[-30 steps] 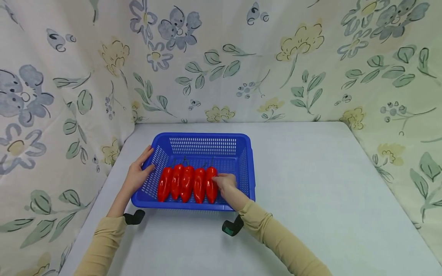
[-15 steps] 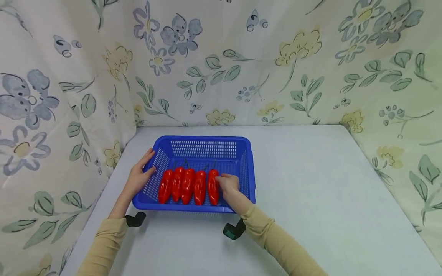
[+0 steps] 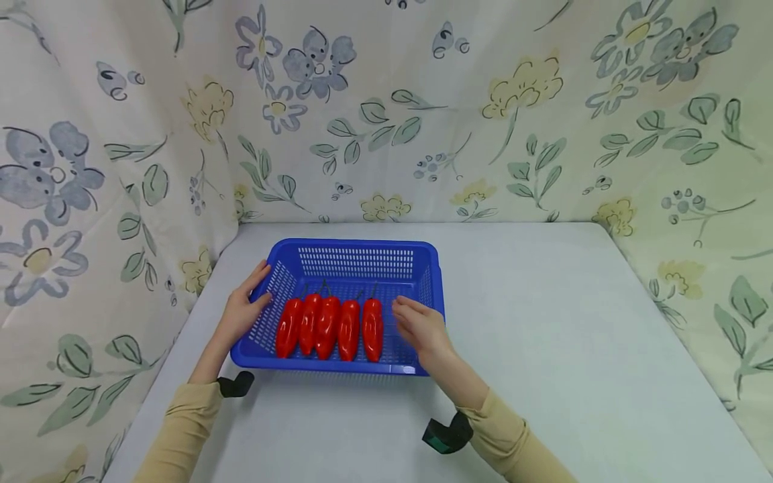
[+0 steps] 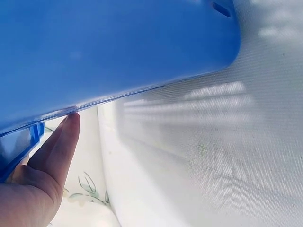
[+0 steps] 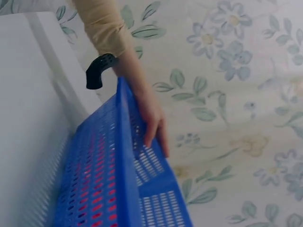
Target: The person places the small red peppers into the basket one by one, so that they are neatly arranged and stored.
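Observation:
Several glossy red peppers (image 3: 327,327) with thin dark stems lie side by side in a blue plastic basket (image 3: 356,249). The rightmost pepper (image 3: 372,330) lies slightly apart from its neighbour. My left hand (image 3: 240,310) holds the basket's left rim, thumb on the inner side and fingers along the outside; the left wrist view shows fingertips (image 4: 73,118) against the basket's outer wall. Over the right part of the basket is my right hand (image 3: 424,329), fingers extended and together, holding nothing. In the right wrist view, peppers show red through the basket's holes, with my left hand beyond.
The basket stands on a white table (image 3: 543,322), left of its middle. A floral curtain (image 3: 459,147) hangs behind the table and along both sides. Each wrist carries a black camera mount (image 3: 448,433).
My right hand has let go of the rightmost pepper, straightened its fingers and drawn back to the right. That pepper has shifted slightly away from its neighbour. My left hand stays on the rim.

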The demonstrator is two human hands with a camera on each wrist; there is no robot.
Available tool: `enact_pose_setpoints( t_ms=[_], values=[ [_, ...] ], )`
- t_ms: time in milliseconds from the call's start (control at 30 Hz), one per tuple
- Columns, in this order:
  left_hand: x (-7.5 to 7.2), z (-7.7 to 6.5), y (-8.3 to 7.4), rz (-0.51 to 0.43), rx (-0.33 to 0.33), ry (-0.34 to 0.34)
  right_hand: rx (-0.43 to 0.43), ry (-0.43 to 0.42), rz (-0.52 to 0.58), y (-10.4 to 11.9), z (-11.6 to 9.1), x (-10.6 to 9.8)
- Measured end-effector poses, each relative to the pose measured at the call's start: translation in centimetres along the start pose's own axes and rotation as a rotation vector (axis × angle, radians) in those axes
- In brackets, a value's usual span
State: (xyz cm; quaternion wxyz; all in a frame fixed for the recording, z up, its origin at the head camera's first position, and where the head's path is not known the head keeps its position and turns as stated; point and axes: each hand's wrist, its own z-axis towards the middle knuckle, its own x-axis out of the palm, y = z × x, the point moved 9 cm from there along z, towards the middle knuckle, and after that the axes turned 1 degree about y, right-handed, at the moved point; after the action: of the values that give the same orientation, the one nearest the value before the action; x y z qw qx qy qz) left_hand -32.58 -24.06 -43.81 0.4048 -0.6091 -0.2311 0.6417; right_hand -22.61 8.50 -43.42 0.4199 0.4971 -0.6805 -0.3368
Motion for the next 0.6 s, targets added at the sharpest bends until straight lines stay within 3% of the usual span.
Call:
enact_pose_setpoints(
  t_ms=[200,433,533,600],
  values=[
    [0.1,0.1,0.0,0.023,-0.003,0.008,-0.050,0.026,0.016,1.5,-1.8,-2.5],
    [0.0,0.2,-0.3,0.111,0.006,0.012,-0.082,-0.005,-0.018,2.4,-2.7,-6.3],
    [-0.4,0.1,-0.6,0.203,0.023,-0.048,-0.105,-0.012,-0.055,2.4,-2.8,-8.2],
    [-1.3,-0.1,-1.2,0.258,0.048,-0.171,-0.120,-0.022,-0.087,2.3,-2.8,-9.4]
  ],
)
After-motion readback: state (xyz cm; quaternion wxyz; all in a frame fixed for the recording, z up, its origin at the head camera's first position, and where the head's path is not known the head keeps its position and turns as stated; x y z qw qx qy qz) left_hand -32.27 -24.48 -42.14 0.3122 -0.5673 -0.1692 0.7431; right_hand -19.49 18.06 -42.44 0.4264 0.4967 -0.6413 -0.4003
